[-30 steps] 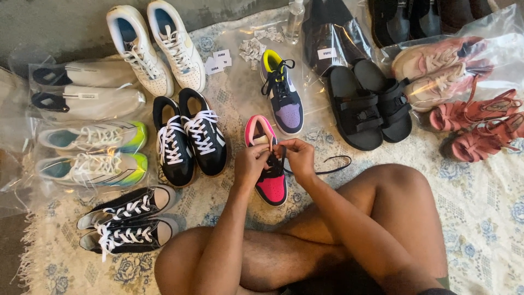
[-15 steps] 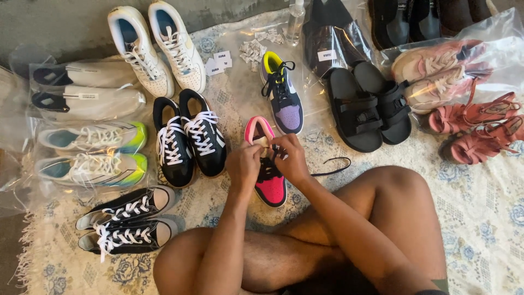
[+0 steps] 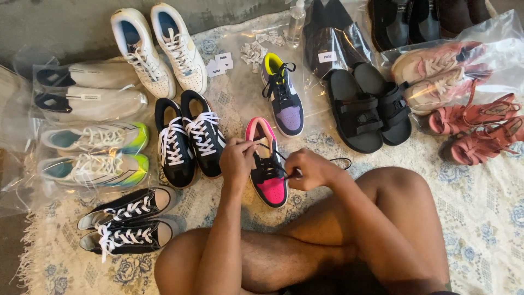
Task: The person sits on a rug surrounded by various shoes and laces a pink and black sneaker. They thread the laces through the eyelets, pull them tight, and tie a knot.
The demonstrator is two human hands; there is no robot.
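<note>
Both hands have shifted lower: the left hand [image 3: 237, 159] is pinching the black lace [image 3: 333, 160] on the pink-and-black sneaker [image 3: 266, 164], while the right hand [image 3: 307, 169] is gripping its far end, pulling rightward.

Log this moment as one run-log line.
left hand: grips lace at pink-and-black sneaker | right hand: pulls black lace sideways | nearby: black sneaker pair on rug

- Pink-and-black sneaker [image 3: 267, 166]: upright on its sole on the rug, toe toward 6 o'clock, partly laced.
- Black lace [image 3: 338, 160]: loose end trailing toward 3 o'clock.
</note>
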